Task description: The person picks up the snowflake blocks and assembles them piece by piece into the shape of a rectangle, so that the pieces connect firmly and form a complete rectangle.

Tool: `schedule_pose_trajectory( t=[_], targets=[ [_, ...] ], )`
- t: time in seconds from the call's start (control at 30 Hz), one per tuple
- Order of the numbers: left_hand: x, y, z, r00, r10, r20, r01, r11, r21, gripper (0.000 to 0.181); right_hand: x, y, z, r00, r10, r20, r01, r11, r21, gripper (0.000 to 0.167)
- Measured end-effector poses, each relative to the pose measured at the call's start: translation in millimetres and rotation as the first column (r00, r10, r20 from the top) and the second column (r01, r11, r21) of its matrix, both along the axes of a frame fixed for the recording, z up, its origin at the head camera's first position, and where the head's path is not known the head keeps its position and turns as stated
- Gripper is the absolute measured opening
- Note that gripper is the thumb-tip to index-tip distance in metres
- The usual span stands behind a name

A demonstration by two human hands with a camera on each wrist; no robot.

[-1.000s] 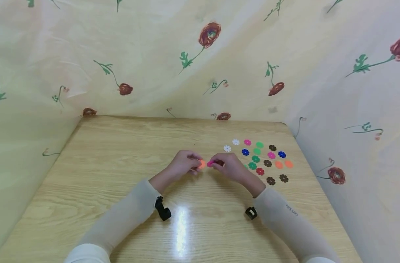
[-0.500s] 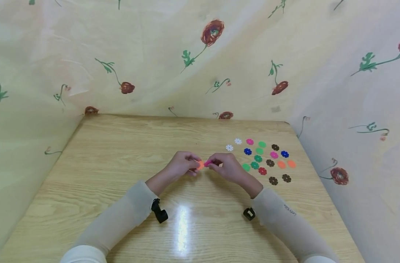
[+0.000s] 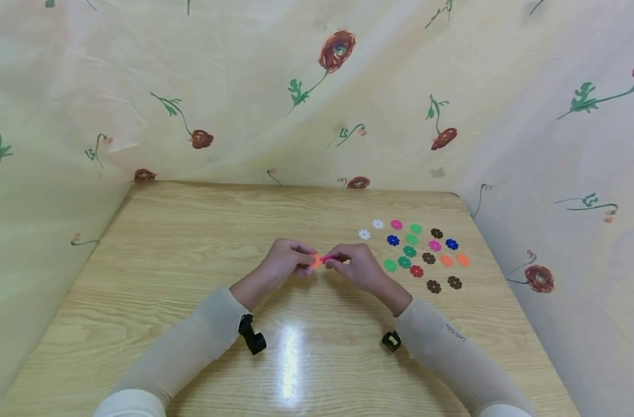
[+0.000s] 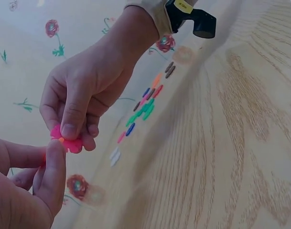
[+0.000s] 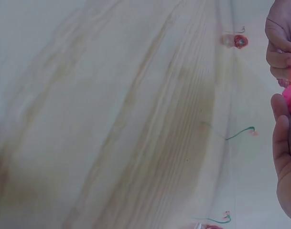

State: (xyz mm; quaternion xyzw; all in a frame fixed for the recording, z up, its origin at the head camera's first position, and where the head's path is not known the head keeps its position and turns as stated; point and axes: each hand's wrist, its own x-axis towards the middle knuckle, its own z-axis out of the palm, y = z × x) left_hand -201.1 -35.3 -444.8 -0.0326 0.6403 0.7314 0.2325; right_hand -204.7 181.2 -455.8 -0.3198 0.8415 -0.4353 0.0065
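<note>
Over the middle of the table, my left hand (image 3: 282,260) pinches an orange flower-shaped disc (image 3: 317,262) between thumb and fingers. My right hand (image 3: 357,264) pinches a pink flower-shaped disc (image 4: 73,145) by its edge. The two discs meet edge to edge between the fingertips. How deeply their slots interlock cannot be seen. In the left wrist view the left fingers hide most of the orange disc. Only part of the pink disc shows at the right border of the right wrist view.
Several loose flower discs lie flat at the table's right, among them a white one (image 3: 364,234), a blue one (image 3: 393,240), a red one (image 3: 416,271) and a brown one (image 3: 433,286). Flower-printed cloth (image 3: 244,87) hangs behind and beside the wooden table (image 3: 191,231).
A second ago a gap separated the orange and pink discs. My hands have come closer together, and the discs now touch. The loose discs lie as before; the head view has shifted slightly.
</note>
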Motion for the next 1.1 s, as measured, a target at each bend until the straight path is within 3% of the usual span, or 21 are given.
schedule_pose_trajectory(
  t=[0.33, 0.47, 0.63, 0.77, 0.93, 1.1],
  targets=[
    [-1.0, 3.0, 0.1, 1.000, -0.007, 0.017, 0.007, 1.000, -0.020, 0.020, 2.7, -1, 1.8, 0.995, 0.016, -0.098, -0.016, 1.000, 0.001, 0.010],
    [-1.0, 1.4, -2.1, 1.000, -0.003, 0.016, 0.003, 1.000, -0.012, 0.018, 2.9, -1, 2.0, 0.997, 0.017, -0.078, -0.015, 0.999, 0.028, 0.009],
    [-0.4, -0.7, -7.0, 1.000, -0.003, 0.027, 0.003, 1.000, -0.004, 0.018, -0.7, 12, 10.5, 0.999, -0.032, 0.039, 0.025, 0.982, 0.187, 0.024],
    [-0.5, -3.0, -9.9, 0.999, 0.006, 0.033, -0.006, 1.000, -0.009, 0.019, -10.0, 43, 17.6, 0.981, -0.142, 0.133, 0.090, 0.938, 0.335, 0.029],
    [-1.1, -7.8, -9.2, 0.999, 0.021, 0.042, -0.021, 1.000, -0.006, 0.023, -21.9, 87, 17.2, 0.980, -0.185, 0.077, 0.122, 0.855, 0.505, 0.025],
    [-1.0, -12.3, -7.1, 0.999, 0.022, 0.044, -0.022, 1.000, -0.002, 0.020, -26.3, 115, 12.4, 0.957, -0.268, 0.114, 0.146, 0.781, 0.607, 0.031]
  ],
)
